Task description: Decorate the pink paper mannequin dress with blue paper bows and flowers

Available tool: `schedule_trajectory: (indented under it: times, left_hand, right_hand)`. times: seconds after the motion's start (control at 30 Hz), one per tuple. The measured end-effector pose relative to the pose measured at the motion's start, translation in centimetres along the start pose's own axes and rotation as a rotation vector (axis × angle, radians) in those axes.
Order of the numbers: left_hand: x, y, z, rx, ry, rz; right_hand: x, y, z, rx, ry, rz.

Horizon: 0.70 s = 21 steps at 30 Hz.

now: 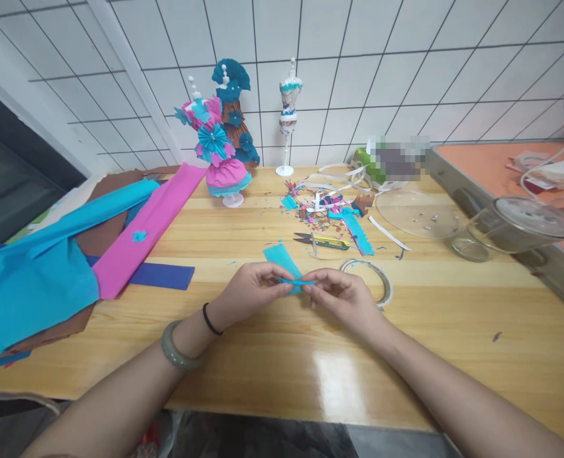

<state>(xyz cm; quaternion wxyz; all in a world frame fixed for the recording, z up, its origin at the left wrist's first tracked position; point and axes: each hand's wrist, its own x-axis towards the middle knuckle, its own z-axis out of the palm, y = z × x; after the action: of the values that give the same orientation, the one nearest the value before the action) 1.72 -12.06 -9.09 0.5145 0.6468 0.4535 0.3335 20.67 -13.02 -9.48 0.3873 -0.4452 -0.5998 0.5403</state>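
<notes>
A strip of turquoise crepe paper [282, 257] is stretched between my hands above the wooden table, its near end folded into a narrow band. My left hand [255, 286] pinches the left end of that fold between thumb and fingers. At the right end of the fold, my right hand [341, 292] pinches in the same way. The strip's flat far part slants away beyond my fingertips. Yellow-handled thread snips [322, 241] lie just past the hands. Beside my right hand rests a roll of narrow tape [381, 283], partly covered by the hand.
Crepe paper sheets in turquoise and pink [143, 235] are heaped on the left. Two dressed mini mannequins [222, 152] and a barer one [288, 108] stand by the tiled wall. Paper scraps [315, 213] litter the back middle. A clear plastic container [510, 226] stands right.
</notes>
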Motion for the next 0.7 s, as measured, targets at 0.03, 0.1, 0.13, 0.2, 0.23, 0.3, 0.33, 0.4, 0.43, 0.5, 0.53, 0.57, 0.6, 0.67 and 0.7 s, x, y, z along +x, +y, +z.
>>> schedule_trajectory:
  times: [0.03,0.1,0.13,0.2,0.23,0.3,0.33,0.4,0.43,0.5,0.53,0.57,0.6,0.67,0.7]
  left_hand:
    - [0.04,-0.07,0.02,-0.039,-0.005,-0.012]
    - [0.1,-0.11,0.05,-0.096,-0.009,-0.026]
    - [0.12,-0.1,0.06,-0.114,-0.008,-0.03]
    - [0.14,-0.07,0.05,-0.137,-0.002,-0.032]
    - [0.14,-0.06,0.04,-0.146,0.0,-0.034]
    - [0.13,-0.06,0.0,-0.166,0.004,-0.033]
    - [0.11,-0.07,-0.01,-0.177,0.004,-0.033]
    - [0.1,-0.06,-0.03,-0.196,0.006,-0.037]
    - [0.1,-0.04,-0.04,-0.2,0.01,-0.037]
    - [0.11,0.04,-0.04,-0.197,0.016,-0.034]
    - [0.12,0.1,-0.05,-0.189,0.019,-0.033]
    - [0.14,0.16,-0.05,-0.181,0.019,-0.033]
    - [0.14,0.21,-0.07,-0.175,0.017,-0.034]
    - [0.14,0.31,-0.1,-0.171,0.008,-0.035]
    - [0.13,0.34,-0.11,-0.172,0.006,-0.034]
  right_hand:
    - [0.02,-0.08,-0.01,0.023,0.004,0.004]
    - [0.06,-0.15,-0.06,0.058,0.006,0.008]
    - [0.07,-0.15,-0.1,0.07,0.003,0.009]
    - [0.09,-0.15,-0.18,0.085,-0.002,0.008]
    - [0.08,-0.16,-0.22,0.091,-0.004,0.008]
    - [0.05,-0.23,-0.29,0.098,-0.007,0.011]
    - [0.03,-0.27,-0.33,0.099,-0.007,0.013]
    - [0.02,-0.32,-0.38,0.099,-0.008,0.018]
    - [0.03,-0.32,-0.41,0.097,-0.009,0.021]
    - [0.06,-0.29,-0.45,0.093,-0.012,0.025]
    - [0.09,-0.27,-0.46,0.091,-0.016,0.026]
    - [0.11,-0.26,-0.48,0.09,-0.021,0.026]
    - [0.13,-0.26,-0.49,0.089,-0.026,0.026]
    - [0.13,-0.33,-0.51,0.085,-0.035,0.029]
    - [0.11,-0.39,-0.53,0.079,-0.04,0.032]
